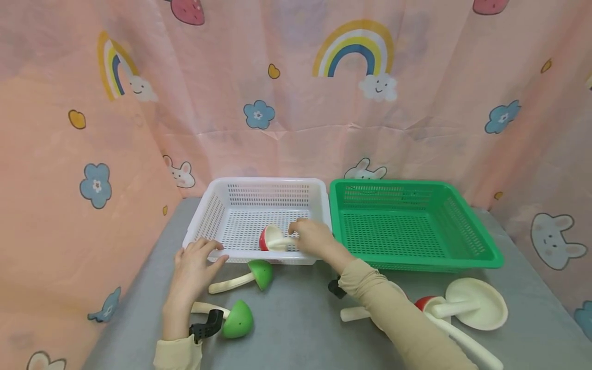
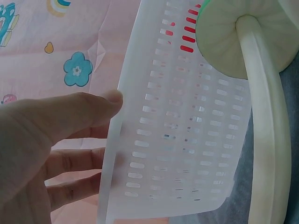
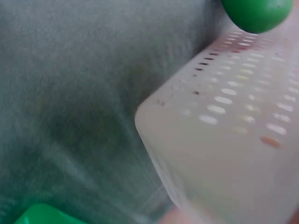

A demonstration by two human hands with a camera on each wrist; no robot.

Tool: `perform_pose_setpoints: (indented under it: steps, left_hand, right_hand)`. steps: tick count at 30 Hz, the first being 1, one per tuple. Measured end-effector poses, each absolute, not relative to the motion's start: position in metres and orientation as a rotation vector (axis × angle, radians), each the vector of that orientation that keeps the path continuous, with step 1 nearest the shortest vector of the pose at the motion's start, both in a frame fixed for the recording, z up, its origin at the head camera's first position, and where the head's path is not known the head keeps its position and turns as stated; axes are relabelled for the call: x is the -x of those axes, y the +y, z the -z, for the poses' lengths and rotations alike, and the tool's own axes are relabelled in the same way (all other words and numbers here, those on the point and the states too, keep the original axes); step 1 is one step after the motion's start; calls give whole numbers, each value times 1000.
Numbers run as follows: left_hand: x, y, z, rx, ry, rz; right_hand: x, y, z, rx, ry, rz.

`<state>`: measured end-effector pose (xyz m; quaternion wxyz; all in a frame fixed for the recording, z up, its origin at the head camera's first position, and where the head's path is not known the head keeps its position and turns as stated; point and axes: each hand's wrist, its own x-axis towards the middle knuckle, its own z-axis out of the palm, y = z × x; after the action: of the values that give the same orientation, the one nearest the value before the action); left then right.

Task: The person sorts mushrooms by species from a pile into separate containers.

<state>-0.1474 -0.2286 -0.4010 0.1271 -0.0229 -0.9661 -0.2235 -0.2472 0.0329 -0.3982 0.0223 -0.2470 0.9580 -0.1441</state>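
In the head view, a toy mushroom (image 1: 274, 239) with a red cap and pale stem lies inside the white basket (image 1: 259, 255), near its front wall. My right hand (image 1: 316, 239) reaches over the front rim and holds the end of that stem, its thumb hidden. My left hand (image 1: 194, 270) holds the front rim near the left corner. In the left wrist view, the thumb lies at the rim and the fingers pass behind the wall. Two green-capped mushrooms lie by the left hand, the farther one (image 1: 261, 275) close to the basket, the nearer one (image 1: 238, 319) beside the wrist.
A green basket (image 1: 467, 263) stands right of the white one. Several pale-stemmed mushrooms lie on the grey table (image 1: 305, 318) at the right, including a wide pale cap (image 1: 492, 308) and a red one (image 1: 423, 302); my right sleeve partly covers them. A pink patterned curtain (image 1: 296, 144) hangs behind.
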Motion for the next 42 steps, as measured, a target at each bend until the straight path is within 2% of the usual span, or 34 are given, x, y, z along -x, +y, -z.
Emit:
perform_pose_setpoints:
  steps: [10,25,42]
  left_hand:
    - [148,-229,402,74,-2832,651]
    - [146,-227,398,80,-2814,674]
    - [147,-229,401,73,-2834,668]
  right_hand:
    - [231,59,372,764,3032,501]
    - [183,99,359,879,3157,595]
    - [139,141,365,943,3272,722]
